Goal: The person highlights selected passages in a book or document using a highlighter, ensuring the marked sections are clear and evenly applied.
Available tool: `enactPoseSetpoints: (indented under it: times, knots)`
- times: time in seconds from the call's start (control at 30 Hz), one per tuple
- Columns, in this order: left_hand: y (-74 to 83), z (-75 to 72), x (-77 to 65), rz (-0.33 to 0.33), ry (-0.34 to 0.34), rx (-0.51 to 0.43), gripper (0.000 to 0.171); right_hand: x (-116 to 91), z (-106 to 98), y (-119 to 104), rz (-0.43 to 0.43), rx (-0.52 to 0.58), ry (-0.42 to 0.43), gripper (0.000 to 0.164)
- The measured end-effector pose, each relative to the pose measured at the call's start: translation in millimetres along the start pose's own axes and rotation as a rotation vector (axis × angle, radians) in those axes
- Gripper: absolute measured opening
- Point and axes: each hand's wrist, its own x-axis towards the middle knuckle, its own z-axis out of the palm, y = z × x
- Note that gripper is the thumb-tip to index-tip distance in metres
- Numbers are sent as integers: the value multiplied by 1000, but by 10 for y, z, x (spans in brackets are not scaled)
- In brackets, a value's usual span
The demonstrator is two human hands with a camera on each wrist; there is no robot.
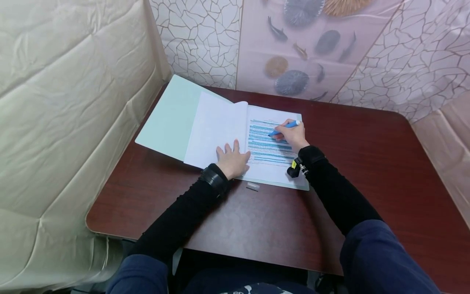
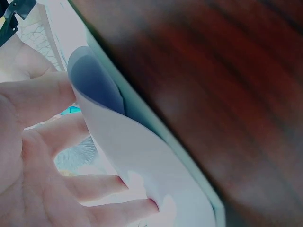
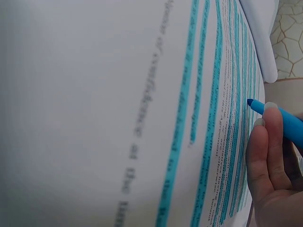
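"Where's the blue marker [image 1: 292, 124]?"
"Pinched in the right hand [image 1: 295, 134], tip past the fingers, over the right side of the folder [image 1: 172, 112]."
"Left hand [image 1: 233, 161]?"
"Fingers apart, on the folder's left sheet [image 1: 216, 126]."

Bright, even head view; washed-out left wrist, dim right wrist.
In the head view, a soft sheen lies on the table [image 1: 253, 232] near 6 o'clock, a shadow beside the right sleeve [image 1: 341, 196] toward 5. At left wrist, highlights burn out around the left hand [image 2: 33, 163] at 8; the table blurs at 2. At right wrist, the page [image 3: 71, 113] darkens toward 9, print [image 3: 130, 172] at 7 unfocused (lines bow, lens or curl unclear).
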Motion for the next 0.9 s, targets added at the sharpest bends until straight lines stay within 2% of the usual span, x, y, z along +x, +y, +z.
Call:
enactPoseSetpoints:
  times: [0.9]
  knots:
    - [0, 7, 6, 4, 9, -17, 55, -8, -4, -47, 33, -23, 41, 14]
